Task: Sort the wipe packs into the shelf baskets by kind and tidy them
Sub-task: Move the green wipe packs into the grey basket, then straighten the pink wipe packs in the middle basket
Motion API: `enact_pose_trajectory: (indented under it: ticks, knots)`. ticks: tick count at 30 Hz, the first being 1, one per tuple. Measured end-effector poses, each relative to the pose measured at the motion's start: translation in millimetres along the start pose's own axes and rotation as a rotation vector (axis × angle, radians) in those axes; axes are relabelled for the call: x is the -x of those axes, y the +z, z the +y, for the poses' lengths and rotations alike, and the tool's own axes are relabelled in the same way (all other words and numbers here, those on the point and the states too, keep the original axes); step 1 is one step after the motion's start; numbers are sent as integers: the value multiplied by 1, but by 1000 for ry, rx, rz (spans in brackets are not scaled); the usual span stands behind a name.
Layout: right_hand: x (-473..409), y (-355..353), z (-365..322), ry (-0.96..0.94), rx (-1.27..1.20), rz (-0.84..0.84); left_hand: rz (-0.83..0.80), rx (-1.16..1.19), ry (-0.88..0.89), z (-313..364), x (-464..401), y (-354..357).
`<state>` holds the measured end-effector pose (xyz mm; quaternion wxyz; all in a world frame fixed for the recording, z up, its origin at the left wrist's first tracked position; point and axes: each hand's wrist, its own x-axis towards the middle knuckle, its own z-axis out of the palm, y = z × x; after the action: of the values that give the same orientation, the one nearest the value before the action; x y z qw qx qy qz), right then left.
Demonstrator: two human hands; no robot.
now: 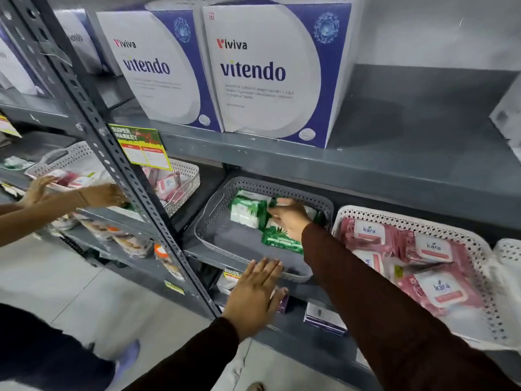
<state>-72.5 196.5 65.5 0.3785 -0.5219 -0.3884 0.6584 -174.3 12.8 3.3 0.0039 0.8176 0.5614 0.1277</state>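
Note:
A grey perforated basket sits on the middle shelf and holds green wipe packs. My right hand reaches into it, fingers closed on one green pack at the back. Another green pack lies in front, below that hand. My left hand rests flat, fingers spread, against the basket's front rim and holds nothing. To the right, a white basket is filled with pink Kara wipe packs.
Two large Vitendo boxes stand on the shelf above. Another person's hands work in a white basket of pink packs at the left, behind a grey upright post. Small boxes sit on the lower shelf.

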Motion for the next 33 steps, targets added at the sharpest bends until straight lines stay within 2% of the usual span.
enact_pose_trajectory:
  ticks: [2, 6, 9, 12, 14, 16, 19, 22, 25, 27, 30, 33]
  knots:
    - [9, -10, -2, -47, -38, 78, 9, 9, -17, 1, 0, 0]
    - [67, -67, 2, -184, -132, 66, 9, 78, -52, 7, -9, 5]
    - [116, -135, 19, -353, 131, 284, 8, 137, 2, 27, -23, 9]
    - [151, -207, 40, -424, 410, 534, 51, 203, 107, 57, -44, 8]
    - [166, -256, 49, -433, 735, 603, 69, 244, 192, 83, -62, 6]
    - [173, -295, 54, -420, 1031, 578, 34, 303, 157, 106, -80, -2]
    - [173, -324, 56, -401, 1206, 383, -63, 353, -98, 131, -109, -11]
    - [168, -333, 54, -274, 1170, 221, -147, 313, -239, 148, -136, -3]
    - [166, -338, 59, -199, 1098, 155, -244, 320, -371, 161, -151, 9]
    - [169, -337, 66, -192, 1087, 181, -283, 236, -383, 167, -156, 17]
    - [175, -332, 70, -226, 1138, 299, -325, 100, -312, 170, -159, 23]
    - [178, -322, 69, -205, 1247, 415, -370, 134, -76, 166, -160, 26]
